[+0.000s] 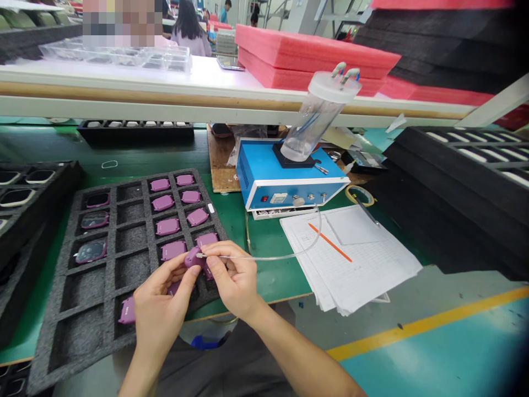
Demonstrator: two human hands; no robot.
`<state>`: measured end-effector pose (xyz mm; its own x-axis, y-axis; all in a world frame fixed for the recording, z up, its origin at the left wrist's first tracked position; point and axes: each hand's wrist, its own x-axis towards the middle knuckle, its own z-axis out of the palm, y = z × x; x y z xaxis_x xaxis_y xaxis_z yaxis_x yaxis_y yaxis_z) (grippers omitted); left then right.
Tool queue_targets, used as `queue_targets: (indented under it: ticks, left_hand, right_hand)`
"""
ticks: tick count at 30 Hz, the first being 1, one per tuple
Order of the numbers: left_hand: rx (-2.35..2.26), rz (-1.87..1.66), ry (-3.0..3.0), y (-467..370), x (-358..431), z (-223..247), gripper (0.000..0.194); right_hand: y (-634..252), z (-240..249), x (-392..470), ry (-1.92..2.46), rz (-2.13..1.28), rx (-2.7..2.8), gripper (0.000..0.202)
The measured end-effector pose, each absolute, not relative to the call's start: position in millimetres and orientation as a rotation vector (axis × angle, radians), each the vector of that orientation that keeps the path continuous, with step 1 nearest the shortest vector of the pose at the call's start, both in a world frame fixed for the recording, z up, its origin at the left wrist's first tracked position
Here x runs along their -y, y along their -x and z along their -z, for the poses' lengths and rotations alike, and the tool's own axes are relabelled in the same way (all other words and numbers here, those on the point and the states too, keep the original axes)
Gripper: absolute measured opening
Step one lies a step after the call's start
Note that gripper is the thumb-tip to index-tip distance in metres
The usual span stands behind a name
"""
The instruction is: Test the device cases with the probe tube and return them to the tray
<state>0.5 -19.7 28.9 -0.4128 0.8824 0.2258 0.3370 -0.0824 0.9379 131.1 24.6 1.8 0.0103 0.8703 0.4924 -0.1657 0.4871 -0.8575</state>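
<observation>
Left hand [159, 303]: yours, one, fingers closed on a small purple case [192, 258], pinched between thumb and fingertips and lifted above the right-hand columns of the foam tray.

Right hand [237, 282]: yours, one, thumb and fingers pinching the end of a clear tube [273, 257], its tip against the purple case.

Foam tray [111, 275]: one, dark grey, four columns, lying aslant on the left part of the green bench [275, 281], its near right side reaching the bench's near edge. Contents: dark-faced pieces [91, 251], three, at the far end of the leftmost column; purple pieces [167, 226], in the two rightmost columns, plus one at the near end of the second column, beside your left wrist.

Blue machine [285, 187]: one, towards the bench's far edge, right of the tray; clear cylinder [306, 129] standing tilted in view on its top. The tube curves from its front to your right hand.

Papers [359, 275]: a stack, at the bench's near edge, right of your hands; orange stick [330, 242] lying on top.

Tape roll [360, 195]: one, between the machine and black sheets [421, 220] at right.

Pink foam blocks [306, 55]: stacked on the raised shelf [231, 113] behind the bench.
</observation>
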Motion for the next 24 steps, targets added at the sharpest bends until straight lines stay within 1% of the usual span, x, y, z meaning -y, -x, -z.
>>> queue_targets:
  ticks: [24]
  left_hand:
    - [-1.687,-1.487,-1.313,-1.7,21.7,-28.6,0.028]
  right_hand:
    - [-132.4,1.1,-22.2,0.745,-0.930,1.328,0.014]
